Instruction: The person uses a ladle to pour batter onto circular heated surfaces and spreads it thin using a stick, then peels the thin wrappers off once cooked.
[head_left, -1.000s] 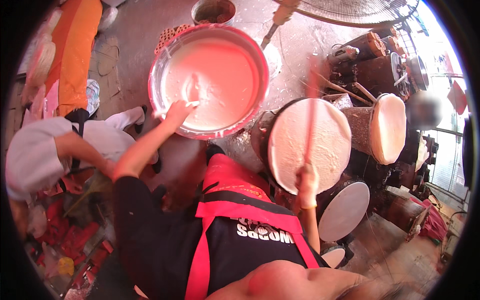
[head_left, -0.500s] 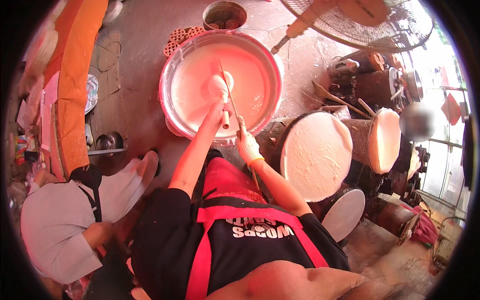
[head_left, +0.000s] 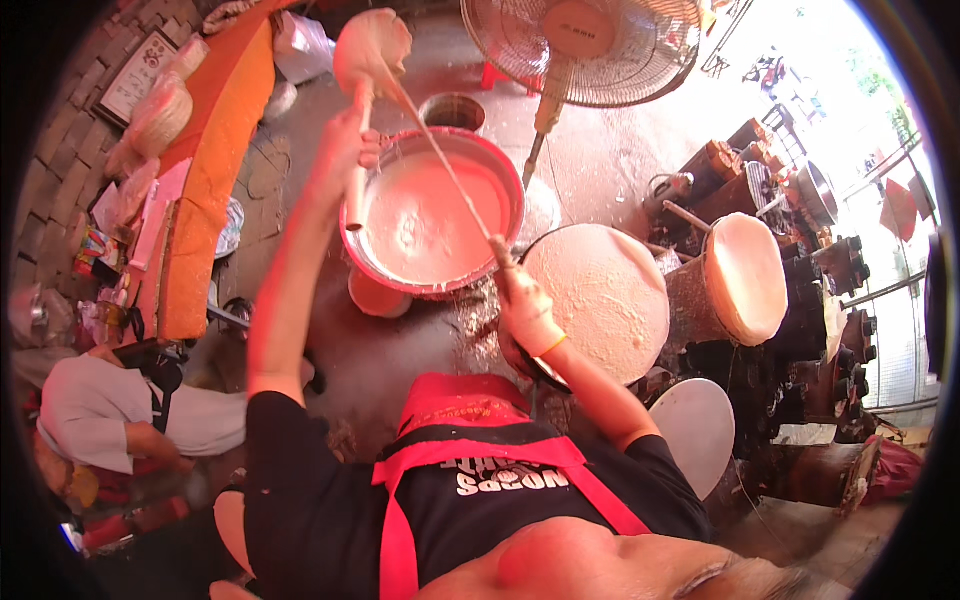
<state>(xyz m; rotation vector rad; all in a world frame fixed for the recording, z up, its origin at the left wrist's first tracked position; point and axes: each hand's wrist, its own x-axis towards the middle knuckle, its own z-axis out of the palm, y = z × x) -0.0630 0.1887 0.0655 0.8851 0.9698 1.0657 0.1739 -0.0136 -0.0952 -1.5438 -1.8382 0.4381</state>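
My left hand (head_left: 345,155) is wrapped round the pale handle of a ladle (head_left: 372,52), raised beyond the far left of a wide basin (head_left: 517,188). Its bowl looks coated in pale batter. In the white-gloved fingers of my right hand (head_left: 530,312) is the grip of a long thin scraper (head_left: 445,165). The scraper slants up and left, and its far end meets or overlaps the ladle's bowl; contact is unclear. Pale batter (head_left: 425,215) partly fills the basin, with a rippled spot on its surface. Close beside my right hand lies a round griddle (head_left: 600,300) covered with a pale, lumpy layer.
A standing fan (head_left: 585,45) rises at the back. Another round plate with a pale sheet (head_left: 745,280) and a bare disc (head_left: 695,438) stand to the right. A bucket (head_left: 452,112) is behind the basin. On the left, a person in light clothing (head_left: 100,410) bends beside an orange-covered table (head_left: 215,150).
My left hand has lifted the ladle out of the batter, up and to the left. My right hand's scraper has stayed angled toward it. The view has shifted, bringing the griddle closer.
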